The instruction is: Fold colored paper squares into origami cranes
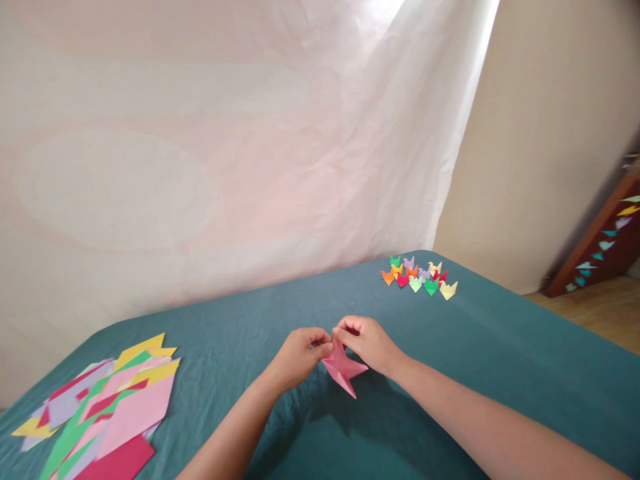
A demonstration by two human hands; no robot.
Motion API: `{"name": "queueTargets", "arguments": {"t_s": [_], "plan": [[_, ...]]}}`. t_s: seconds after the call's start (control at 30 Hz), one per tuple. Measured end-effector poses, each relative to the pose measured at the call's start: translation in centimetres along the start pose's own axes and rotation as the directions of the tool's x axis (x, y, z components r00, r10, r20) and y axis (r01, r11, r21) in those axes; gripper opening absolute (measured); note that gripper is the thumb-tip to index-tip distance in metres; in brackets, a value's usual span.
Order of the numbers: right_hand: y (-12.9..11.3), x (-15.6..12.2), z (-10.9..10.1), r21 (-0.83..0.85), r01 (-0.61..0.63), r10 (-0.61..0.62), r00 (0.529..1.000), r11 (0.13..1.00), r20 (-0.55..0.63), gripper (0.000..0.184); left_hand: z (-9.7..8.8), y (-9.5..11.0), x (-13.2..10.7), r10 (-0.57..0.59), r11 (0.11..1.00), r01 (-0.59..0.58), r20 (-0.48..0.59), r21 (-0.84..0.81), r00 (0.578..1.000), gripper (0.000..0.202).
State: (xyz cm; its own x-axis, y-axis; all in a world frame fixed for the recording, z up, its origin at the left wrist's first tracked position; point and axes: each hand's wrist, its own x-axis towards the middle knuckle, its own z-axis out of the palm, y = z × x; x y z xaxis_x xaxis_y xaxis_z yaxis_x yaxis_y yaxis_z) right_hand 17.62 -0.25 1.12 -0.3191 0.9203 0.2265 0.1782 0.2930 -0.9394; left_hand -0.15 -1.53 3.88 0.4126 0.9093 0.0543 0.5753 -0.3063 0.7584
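Fingers (320, 341) lie right of loose coloured sheets (100, 407) at the bench's (500, 347) near-left corner. Left hand (299, 357) and right hand (367, 343) pinch a folded pink paper (344, 369) mid-bench. Small folded figures (419, 275) cluster near the far edge.

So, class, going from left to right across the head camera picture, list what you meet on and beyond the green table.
coloured paper sheets → left hand → pink folded paper, pinched by both hands → right hand → small folded paper figures → wooden board with paper shapes, off the table.
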Motion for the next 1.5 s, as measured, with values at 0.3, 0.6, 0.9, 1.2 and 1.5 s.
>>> {"name": "queueTargets", "arguments": {"t_s": [0.3,0.6,0.9,1.2,1.5], "plan": [[0.3,0.3,0.0,0.129,-0.043,0.036,0.998,0.991,0.058,0.018,-0.6,0.1,0.0,-0.018,0.999,0.016,-0.038,-0.039,0.999,0.023],[-0.2,0.1,0.0,0.231,-0.064,0.051,0.997,0.971,0.059,0.015,-0.8,0.4,0.0,-0.036,0.993,0.032,-0.029,-0.111,0.999,0.021],[-0.4,0.1,0.0,0.187,-0.034,0.025,0.998,0.982,0.049,0.009,-0.9,0.4,-0.1,-0.03,0.985,0.03,0.007,-0.172,1.0,0.021],[-0.5,-0.1,0.0,0.066,0.005,-0.005,1.0,0.998,-0.005,0.012,-0.3,-0.6,0.3,-0.111,0.925,0.112,0.023,-0.362,0.994,0.023],[-0.6,-0.3,0.3,-0.009,0.015,-0.015,1.0,1.0,-0.018,0.014,-0.7,-0.4,0.1,-0.05,0.955,0.058,0.035,-0.29,0.998,0.02]]}}
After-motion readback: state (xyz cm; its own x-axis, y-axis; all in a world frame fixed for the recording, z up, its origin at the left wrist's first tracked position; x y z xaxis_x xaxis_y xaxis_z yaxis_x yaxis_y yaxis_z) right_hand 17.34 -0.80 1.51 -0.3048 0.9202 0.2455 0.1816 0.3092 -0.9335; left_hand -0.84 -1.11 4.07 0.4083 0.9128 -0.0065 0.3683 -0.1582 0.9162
